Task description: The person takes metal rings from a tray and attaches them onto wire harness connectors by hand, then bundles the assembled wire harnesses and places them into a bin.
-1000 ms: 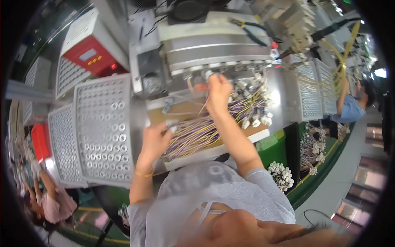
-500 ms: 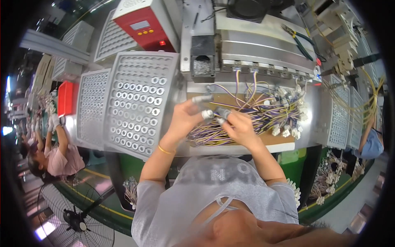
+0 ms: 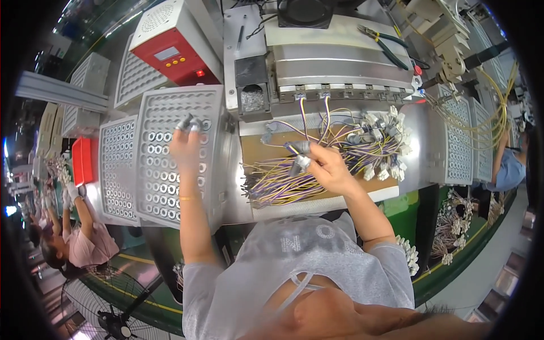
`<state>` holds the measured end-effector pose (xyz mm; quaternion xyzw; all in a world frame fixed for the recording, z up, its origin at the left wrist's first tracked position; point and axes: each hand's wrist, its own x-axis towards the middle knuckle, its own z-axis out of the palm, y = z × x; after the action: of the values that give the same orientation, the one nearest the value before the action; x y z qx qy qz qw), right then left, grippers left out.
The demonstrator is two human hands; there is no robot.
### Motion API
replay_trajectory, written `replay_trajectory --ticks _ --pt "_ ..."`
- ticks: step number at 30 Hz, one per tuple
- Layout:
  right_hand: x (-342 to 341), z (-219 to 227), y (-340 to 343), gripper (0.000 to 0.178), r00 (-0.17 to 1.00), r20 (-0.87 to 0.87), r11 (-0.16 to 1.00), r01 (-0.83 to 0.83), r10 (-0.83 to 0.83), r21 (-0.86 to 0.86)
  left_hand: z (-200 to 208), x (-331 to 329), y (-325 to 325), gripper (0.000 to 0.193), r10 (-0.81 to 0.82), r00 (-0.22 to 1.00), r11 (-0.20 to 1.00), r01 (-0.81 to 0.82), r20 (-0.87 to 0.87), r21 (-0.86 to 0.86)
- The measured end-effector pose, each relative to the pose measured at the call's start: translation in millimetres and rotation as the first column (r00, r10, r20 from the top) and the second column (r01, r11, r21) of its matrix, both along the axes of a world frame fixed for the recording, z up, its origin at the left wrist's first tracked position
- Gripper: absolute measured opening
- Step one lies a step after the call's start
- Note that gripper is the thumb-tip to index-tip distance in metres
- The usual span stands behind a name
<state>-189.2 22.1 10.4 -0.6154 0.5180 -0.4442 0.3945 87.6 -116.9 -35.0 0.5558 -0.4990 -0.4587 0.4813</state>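
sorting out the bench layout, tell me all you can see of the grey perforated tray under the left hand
The grey perforated metal-looking tray lies flat at the bench's left, beside a similar tray. Rows of round holes cover it, many holding pale ring-shaped parts. The left hand reaches over its upper part, its fingers pinching small grey pieces.

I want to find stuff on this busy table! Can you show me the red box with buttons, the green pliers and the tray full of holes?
red box [image 3: 180, 56], head view, on its red front face.
green pliers [image 3: 387, 42], head view, on a green handle.
tray [image 3: 170, 107], head view, on its upper holed part.
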Motion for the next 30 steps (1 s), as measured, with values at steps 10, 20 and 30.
replay_trajectory --ticks 10,20,30 --pt "9 -1 -1 0.012 0.977 0.127 0.983 0.161 -0.172 0.091 35 -95 93 0.037 -0.464 0.755 0.832 0.551 -0.463 0.065" --pt "4 -4 2 0.011 0.974 0.114 0.980 0.195 -0.197 0.025 40 -104 99 0.044 -0.529 0.691 0.786 0.617 -0.493 0.022" --pt "-1 16 4 0.006 0.985 -0.024 0.979 0.167 -0.171 -0.117 46 -108 107 0.037 -0.589 0.785 0.808 0.563 -0.194 -0.176"
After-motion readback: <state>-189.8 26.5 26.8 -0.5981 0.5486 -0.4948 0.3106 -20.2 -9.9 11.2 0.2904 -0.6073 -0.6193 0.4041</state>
